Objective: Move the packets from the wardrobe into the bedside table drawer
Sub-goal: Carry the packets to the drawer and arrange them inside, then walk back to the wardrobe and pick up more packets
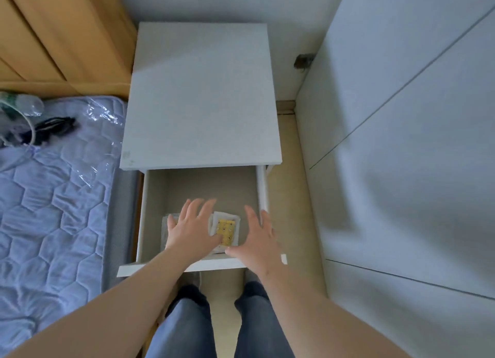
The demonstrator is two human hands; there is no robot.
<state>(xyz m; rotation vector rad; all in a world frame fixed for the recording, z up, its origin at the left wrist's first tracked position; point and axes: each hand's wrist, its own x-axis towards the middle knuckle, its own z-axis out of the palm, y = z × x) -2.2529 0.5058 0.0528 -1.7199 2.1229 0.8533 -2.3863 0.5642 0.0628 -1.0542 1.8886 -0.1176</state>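
Pale wardrobe [401, 116] fills the right side; quilted mattress [53, 197] at left. White bedside table [201, 95] between them, its drawer [209, 186] pulled out. Left hand [192, 229] and right hand [259, 240] both over the drawer, fingers spread straight, gripping nothing. Yellow-labelled packet [226, 229] lies flat on the drawer floor between the hands, left thumb on it. A second packet [167, 229] peeks from under the left hand

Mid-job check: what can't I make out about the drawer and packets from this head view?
1. Packet count: left hand covers the white packet at the left of the drawer; only an edge shows.
2. Yellow packet: print too small and blurred to read; near end hidden behind the hands.
3. Whether right hand touches anything: head view looks straight down, fingers blurred.
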